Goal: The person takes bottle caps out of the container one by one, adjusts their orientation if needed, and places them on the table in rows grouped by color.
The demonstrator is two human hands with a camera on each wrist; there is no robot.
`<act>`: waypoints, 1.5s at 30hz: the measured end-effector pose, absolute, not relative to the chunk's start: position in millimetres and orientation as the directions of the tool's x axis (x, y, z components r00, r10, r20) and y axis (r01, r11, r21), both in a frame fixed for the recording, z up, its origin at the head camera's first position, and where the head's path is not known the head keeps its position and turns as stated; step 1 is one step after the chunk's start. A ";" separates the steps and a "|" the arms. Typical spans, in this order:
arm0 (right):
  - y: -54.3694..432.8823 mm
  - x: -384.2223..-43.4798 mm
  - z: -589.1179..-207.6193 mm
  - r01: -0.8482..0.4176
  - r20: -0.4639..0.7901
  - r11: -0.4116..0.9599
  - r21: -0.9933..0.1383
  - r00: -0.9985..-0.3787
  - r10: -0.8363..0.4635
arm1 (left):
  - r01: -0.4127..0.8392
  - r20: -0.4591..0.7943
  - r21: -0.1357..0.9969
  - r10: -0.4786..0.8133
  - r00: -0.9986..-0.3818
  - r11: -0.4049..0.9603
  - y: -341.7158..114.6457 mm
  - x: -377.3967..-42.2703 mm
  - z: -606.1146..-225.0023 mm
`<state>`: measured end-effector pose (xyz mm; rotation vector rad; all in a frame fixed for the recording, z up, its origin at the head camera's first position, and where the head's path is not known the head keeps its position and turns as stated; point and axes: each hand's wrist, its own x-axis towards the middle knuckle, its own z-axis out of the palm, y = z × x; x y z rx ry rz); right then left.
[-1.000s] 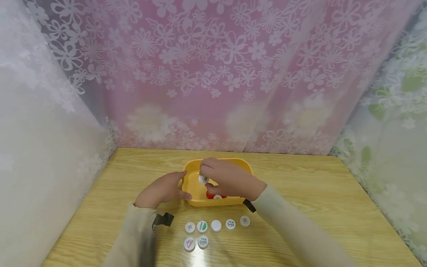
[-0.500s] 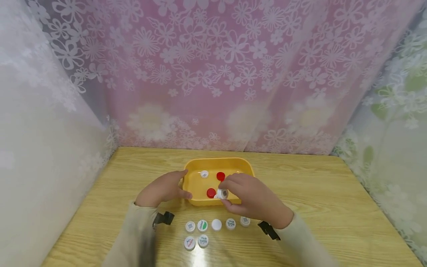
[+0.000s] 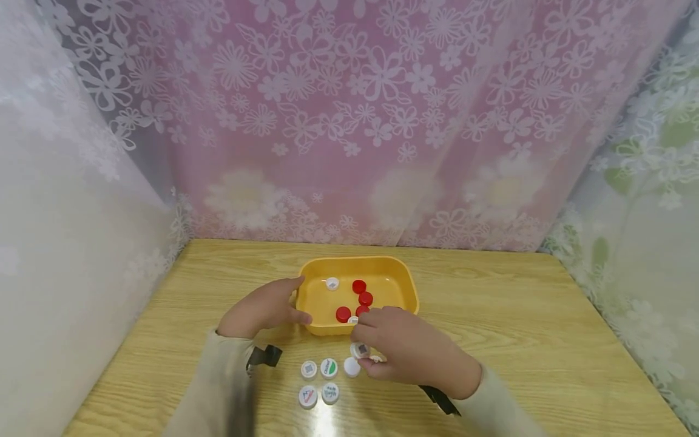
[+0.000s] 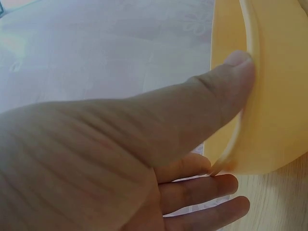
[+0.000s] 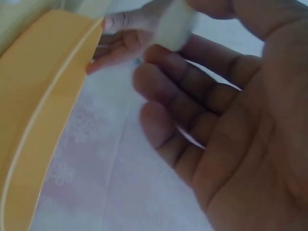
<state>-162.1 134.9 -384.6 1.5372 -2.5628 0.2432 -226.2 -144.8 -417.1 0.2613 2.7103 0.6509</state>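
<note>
My left hand (image 3: 263, 308) rests at the left end of a yellow plastic tub (image 3: 311, 267); in the left wrist view its straight thumb lies on the rim and its index fingertip touches the rim lower down. My right hand (image 3: 417, 349) pinches a white bottle cap (image 3: 360, 350) with a dark square mark, held on the near side of the tub above the plain white cap (image 3: 352, 366). In the right wrist view the pinched cap (image 5: 174, 26) appears blurred between thumb and fingertips. Red caps (image 3: 358, 286) and a white cap (image 3: 332, 283) lie inside the tub.
On the wooden table (image 3: 491, 291), near the tub, white caps stand in two short rows, among them a green-and-white cap (image 3: 329, 368) and one with red lettering (image 3: 308, 396). My right hand hides part of the upper row. A pink floral curtain (image 3: 355, 152) hangs behind.
My right hand has moved from inside the tub, over its near rim, to above the row of caps, carrying the white cap. More red caps show in the tub. My left hand stays put.
</note>
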 end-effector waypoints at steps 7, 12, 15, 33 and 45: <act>117.3 -157.0 -398.6 -0.861 -0.050 0.507 -0.040 -0.506 -0.861 | 0.094 -0.289 0.476 0.256 -0.923 0.874 -145.5 -224.2 -413.9; 110.9 -156.7 -413.7 -0.852 -0.132 0.522 -0.027 -0.515 -0.847 | 0.084 -0.294 0.486 0.254 -0.921 0.870 -144.3 -223.5 -412.7; 108.3 -153.9 -418.9 -0.838 -0.163 0.545 -0.009 -0.537 -0.828 | 0.086 -0.293 0.485 0.254 -0.922 0.870 -143.4 -223.7 -412.3; 92.9 -134.7 -433.6 -0.772 -0.225 0.636 -0.006 -0.619 -0.753 | 0.093 -0.284 0.498 0.264 -0.922 0.862 -144.2 -225.0 -415.3; 90.4 -136.5 -436.7 -0.712 -0.259 0.702 -0.012 -0.675 -0.690 | 0.092 -0.284 0.492 0.259 -0.923 0.866 -143.8 -224.0 -415.0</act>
